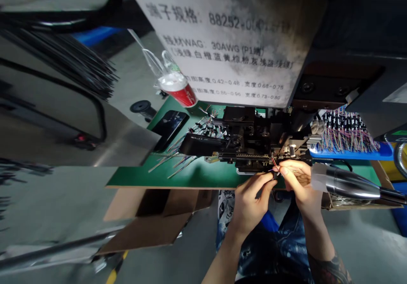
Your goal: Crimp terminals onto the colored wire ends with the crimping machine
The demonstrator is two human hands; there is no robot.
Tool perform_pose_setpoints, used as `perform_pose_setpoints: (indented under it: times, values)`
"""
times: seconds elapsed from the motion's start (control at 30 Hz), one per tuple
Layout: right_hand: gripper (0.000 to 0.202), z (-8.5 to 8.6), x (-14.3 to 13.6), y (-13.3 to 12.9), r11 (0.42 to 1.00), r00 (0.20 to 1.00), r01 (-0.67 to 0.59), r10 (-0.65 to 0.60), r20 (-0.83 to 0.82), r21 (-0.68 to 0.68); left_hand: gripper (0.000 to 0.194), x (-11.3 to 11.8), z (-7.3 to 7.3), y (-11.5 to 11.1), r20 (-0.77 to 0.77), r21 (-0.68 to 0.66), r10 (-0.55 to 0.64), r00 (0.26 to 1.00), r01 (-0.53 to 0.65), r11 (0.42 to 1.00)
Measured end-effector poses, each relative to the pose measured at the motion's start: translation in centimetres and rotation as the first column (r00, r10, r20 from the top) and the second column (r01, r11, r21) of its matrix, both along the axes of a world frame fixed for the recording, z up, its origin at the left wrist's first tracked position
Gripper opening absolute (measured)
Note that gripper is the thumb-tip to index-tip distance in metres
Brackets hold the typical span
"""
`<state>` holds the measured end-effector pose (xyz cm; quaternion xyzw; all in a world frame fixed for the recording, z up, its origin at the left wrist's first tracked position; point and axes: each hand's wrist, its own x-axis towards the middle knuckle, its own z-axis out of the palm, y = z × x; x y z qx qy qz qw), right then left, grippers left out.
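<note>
My left hand [254, 197] and my right hand [297, 180] meet just in front of a dark crimping machine [243, 133]. Between my right thumb and forefinger are thin coloured wires [274, 162], reddish and dark, their upper ends close to the machine's front edge. The left fingers are closed at the lower end of the same wires, around a small black piece [275, 175] that is mostly hidden. Exactly how the wire tips sit at the machine is too small to tell.
A silver lamp head [349, 184] stands right of my right hand. Wire bundles [346, 131] fill a blue tray [352, 154]. On the green table [133, 177] are a phone [170, 127], loose cables [182, 159] and a red-white cup [179, 90]. Below lies a cardboard box [152, 224].
</note>
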<state>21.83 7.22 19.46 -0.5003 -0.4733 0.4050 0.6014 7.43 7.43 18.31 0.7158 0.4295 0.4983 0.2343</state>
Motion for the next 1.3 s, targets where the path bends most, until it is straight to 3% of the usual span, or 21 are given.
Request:
perform_pose_setpoints:
  times: [0.1, 0.2, 0.27, 0.37, 0.57, 0.73, 1.0, 1.3]
  values:
    - [0.014, -0.1, 0.4, 0.0, 0.998, 0.993, 0.006, -0.013, 0.114, 0.066, 0.014, -0.5, 0.4, -0.2, 0.005, -0.018, -0.029, 1.0, 0.029, 0.999]
    - [0.014, 0.4, 1.0, -0.2, 0.98, 0.938, -0.028, -0.043, 0.345, 0.197, 0.012, -1.4, 1.3, -0.5, -0.012, -0.05, -0.077, 0.997, 0.077, 0.996]
    - [0.015, 0.7, 1.2, -0.4, 0.97, 0.914, -0.08, -0.019, 0.405, 0.228, 0.012, -1.9, 1.8, -0.6, -0.041, -0.05, -0.104, 0.994, 0.102, 0.994]
    - [0.018, 0.7, 1.2, -0.6, 0.965, 0.936, -0.15, 0.067, 0.345, 0.217, 0.015, -2.1, 2.1, -0.6, -0.08, -0.023, -0.117, 0.99, 0.115, 0.993]
    - [0.011, -0.7, 0.8, -0.5, 0.986, 0.957, -0.017, -0.032, 0.288, 0.166, 0.016, -0.9, 0.9, -0.4, -0.122, 0.103, -0.015, 0.992, 0.028, 0.994]
    - [0.009, -0.2, 0.2, -0.5, 0.998, 0.994, 0.064, -0.064, 0.083, 0.001, 0.016, 0.1, -0.1, -0.3, -0.146, 0.227, 0.103, 0.984, -0.068, 0.972]
    - [0.019, -0.2, 1.3, 0.1, 0.993, 0.995, -0.075, 0.069, -0.068, -0.089, 0.018, 0.9, -0.6, -0.4, -0.136, 0.317, 0.211, 0.968, -0.159, 0.935]
    - [0.022, -0.6, 1.5, 0.5, 0.988, 0.996, -0.067, 0.058, -0.07, -0.137, 0.021, 1.1, -0.6, -0.1, -0.105, 0.311, 0.199, 0.974, -0.158, 0.937]
